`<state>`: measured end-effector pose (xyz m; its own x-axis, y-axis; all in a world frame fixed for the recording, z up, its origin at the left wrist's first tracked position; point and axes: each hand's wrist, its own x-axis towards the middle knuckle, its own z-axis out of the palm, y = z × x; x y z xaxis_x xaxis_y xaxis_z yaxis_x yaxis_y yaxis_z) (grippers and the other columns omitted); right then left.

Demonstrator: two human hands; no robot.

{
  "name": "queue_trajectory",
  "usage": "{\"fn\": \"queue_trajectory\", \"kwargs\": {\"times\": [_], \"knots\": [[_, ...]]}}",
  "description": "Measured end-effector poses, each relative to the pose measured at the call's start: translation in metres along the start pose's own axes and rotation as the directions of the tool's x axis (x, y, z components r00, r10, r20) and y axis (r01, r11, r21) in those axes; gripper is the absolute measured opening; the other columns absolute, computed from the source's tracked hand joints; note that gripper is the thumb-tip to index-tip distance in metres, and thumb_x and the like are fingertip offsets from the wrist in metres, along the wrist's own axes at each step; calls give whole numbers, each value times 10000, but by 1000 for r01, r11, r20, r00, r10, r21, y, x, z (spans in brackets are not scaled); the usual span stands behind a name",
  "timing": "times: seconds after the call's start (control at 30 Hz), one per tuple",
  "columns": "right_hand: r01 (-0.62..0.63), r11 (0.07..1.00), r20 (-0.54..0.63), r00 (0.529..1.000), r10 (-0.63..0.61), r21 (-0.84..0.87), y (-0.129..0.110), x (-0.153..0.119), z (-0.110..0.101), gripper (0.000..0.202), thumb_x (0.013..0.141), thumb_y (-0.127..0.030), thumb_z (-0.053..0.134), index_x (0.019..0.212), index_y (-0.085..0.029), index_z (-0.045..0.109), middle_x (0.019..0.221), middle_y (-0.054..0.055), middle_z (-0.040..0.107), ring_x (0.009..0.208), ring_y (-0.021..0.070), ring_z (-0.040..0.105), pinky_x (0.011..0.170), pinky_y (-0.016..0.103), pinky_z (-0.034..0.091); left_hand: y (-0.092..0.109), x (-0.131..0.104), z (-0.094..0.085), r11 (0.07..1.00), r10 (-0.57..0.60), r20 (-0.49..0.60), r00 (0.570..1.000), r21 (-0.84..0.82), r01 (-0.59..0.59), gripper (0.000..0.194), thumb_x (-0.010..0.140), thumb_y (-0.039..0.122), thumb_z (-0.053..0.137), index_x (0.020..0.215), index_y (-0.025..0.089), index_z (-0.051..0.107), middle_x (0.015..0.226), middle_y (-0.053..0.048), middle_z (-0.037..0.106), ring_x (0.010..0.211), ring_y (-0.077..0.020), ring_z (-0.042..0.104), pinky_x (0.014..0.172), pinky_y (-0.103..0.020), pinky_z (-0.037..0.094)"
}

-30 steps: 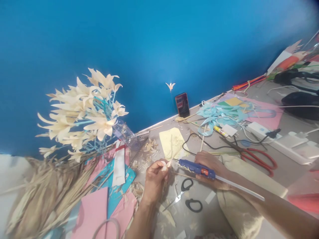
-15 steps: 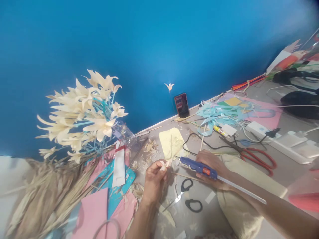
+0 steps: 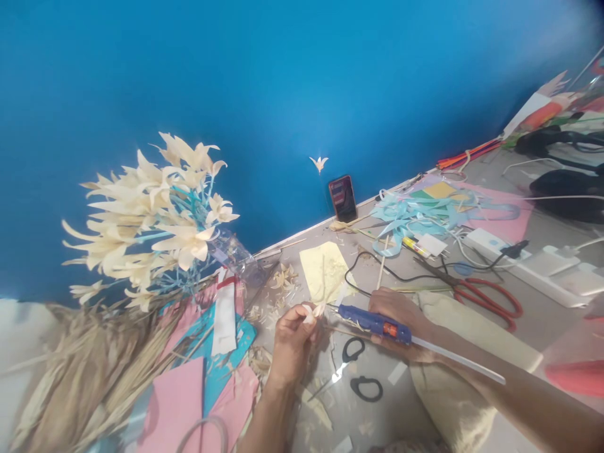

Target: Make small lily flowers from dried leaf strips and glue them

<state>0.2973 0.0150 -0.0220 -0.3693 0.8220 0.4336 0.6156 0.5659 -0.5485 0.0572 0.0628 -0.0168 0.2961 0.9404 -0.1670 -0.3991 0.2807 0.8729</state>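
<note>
My left hand (image 3: pixel 295 336) pinches a small cream flower (image 3: pixel 315 312) between thumb and fingertips. In my right hand (image 3: pixel 401 314) is a blue glue gun (image 3: pixel 375 322), with a long white glue stick poking out of its back end. The gun's nozzle points left and lies right by the flower's petals; whether it touches them I cannot tell. Just below the hands lie black-handled scissors (image 3: pixel 353 371), partly opened. A yellow sheet (image 3: pixel 325 274) with glue marks and a thin stem on it is beyond my left hand.
Cream flowers on blue stems (image 3: pixel 155 220) lean from a clear bottle (image 3: pixel 238 258) at left. Dried husks (image 3: pixel 80 365) and pink sheets (image 3: pixel 172 402) lie in front. A phone (image 3: pixel 343 198) rests against the blue wall. Orange-handled scissors (image 3: pixel 491 299), cables and a power strip (image 3: pixel 528 267) are at right.
The glue gun has shifted slightly left and down, bringing its nozzle closer to the petals. My left hand keeps its pinch on the flower. The view has moved a little.
</note>
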Motion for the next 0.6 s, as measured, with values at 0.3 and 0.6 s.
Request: {"fn": "queue_trajectory", "kwargs": {"times": [0.3,0.6], "knots": [[-15,1000,-18,1000,14,-4,0,-1,0,423,961,-559,376,812,-191,523,744,59,552,697,211,493,673,350,372,-1,0,-1,1000,-17,-14,1000,9,17,280,688,302,838,682,155,600,713,22,575,486,-49,397,507,-228,296],[-95,986,4,995,96,-139,9,-2,6,347,925,-506,486,800,-189,553,747,66,584,699,206,511,692,331,377,0,0,0,999,-10,-20,1000,-34,9,293,669,313,855,695,156,609,654,41,534,478,-45,384,503,-228,283]]}}
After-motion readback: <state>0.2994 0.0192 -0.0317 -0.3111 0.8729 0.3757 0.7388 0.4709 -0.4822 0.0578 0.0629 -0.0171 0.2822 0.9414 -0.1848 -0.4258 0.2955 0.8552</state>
